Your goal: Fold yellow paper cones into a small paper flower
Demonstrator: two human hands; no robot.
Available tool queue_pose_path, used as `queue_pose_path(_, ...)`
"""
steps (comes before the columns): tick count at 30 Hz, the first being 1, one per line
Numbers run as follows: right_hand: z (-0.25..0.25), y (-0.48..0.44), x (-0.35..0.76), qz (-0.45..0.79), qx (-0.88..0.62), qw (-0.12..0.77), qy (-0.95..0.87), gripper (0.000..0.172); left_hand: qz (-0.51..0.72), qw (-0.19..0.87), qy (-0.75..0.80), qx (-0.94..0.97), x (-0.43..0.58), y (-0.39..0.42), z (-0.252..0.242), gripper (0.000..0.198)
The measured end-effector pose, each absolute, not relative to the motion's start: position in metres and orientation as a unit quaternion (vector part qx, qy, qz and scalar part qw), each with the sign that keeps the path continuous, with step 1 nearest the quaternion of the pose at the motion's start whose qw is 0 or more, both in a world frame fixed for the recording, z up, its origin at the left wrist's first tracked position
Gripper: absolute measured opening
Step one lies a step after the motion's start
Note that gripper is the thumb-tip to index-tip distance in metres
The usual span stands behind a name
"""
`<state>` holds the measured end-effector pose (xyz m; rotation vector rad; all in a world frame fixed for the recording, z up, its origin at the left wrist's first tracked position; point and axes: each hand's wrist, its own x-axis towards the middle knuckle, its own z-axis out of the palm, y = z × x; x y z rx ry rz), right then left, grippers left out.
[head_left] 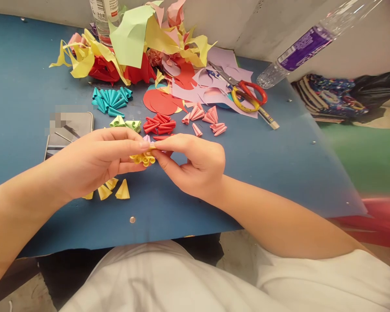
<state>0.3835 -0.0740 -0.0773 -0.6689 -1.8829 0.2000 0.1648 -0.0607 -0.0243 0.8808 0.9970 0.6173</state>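
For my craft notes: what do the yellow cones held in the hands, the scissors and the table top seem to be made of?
Yellow cones: thin matte paper; the rolled edges curl. Scissors: glossy red and yellow handles, probably plastic; grey blades, likely metal. Table top: matte blue sheet with round metal-looking heads; painted board or laminate, I cannot tell.

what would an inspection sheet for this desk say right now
surface: blue table, back part covered in paper
job's things: yellow cone bunch pinched between both hands; loose yellow cones beside the left wrist
clutter: teal cones, green cones, red cones, pink cones, paper scraps, scissors, phone, upright bottle
grippers: left hand and right hand both shut on the bunch
cables: nothing seen
surroundings: pale wall behind; slanting bottle at right; patterned cloth beyond the table
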Motion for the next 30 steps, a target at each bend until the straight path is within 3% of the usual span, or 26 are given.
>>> queue_pose_path(7, -0.077, -0.074, 0.383, 0.067, -0.278, 0.544, -0.788, 0.024, 0.287, 0.737, 0.451, 0.413, 0.164, -0.061, -0.026, 0.015)
queue_pose_path(13, -0.076, -0.072, 0.382, 0.056, -0.267, 0.547, -0.791, 0.021, 0.279, 0.732, 0.454, 0.425, 0.165, -0.065, -0.025, 0.026)
queue_pose_path(24, -0.077, -0.067, 0.387, 0.034, -0.213, 0.515, -0.83, 0.021, 0.248, 0.727, 0.452, 0.454, 0.164, -0.065, -0.025, 0.026)
queue_pose_path(30, -0.079, -0.062, 0.386, 0.028, -0.181, 0.541, -0.821, 0.021, 0.239, 0.716, 0.449, 0.478, 0.162, -0.064, -0.025, 0.024)
